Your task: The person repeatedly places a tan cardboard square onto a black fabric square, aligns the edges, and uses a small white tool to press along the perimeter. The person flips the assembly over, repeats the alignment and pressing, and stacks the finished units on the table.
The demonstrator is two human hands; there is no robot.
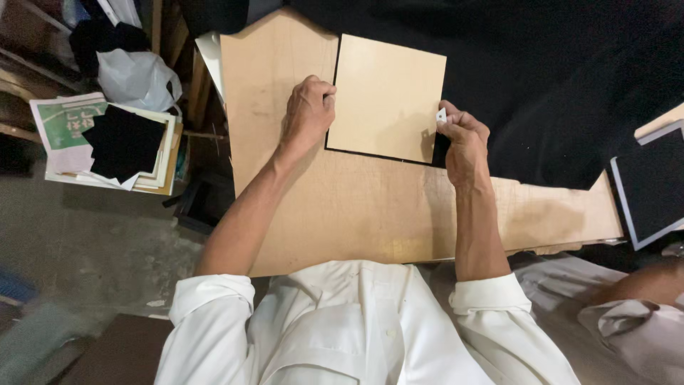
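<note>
A square tan board [385, 96] with a black underside edge lies on the wooden work table [342, 207]. My left hand [308, 113] rests curled on the board's left edge, holding it down. At the board's lower right corner, my right hand [463, 142] is closed on a small white tool [441, 115], its tip touching the board's right edge. Black cloth [556, 78] covers the table beyond the board and lies under its far side.
A stack of papers with black sheets [121, 142] and a white plastic bag [135, 77] sit at the left. A grey-framed black panel [652, 185] lies at the right edge. Another person's arm [645, 285] shows at lower right.
</note>
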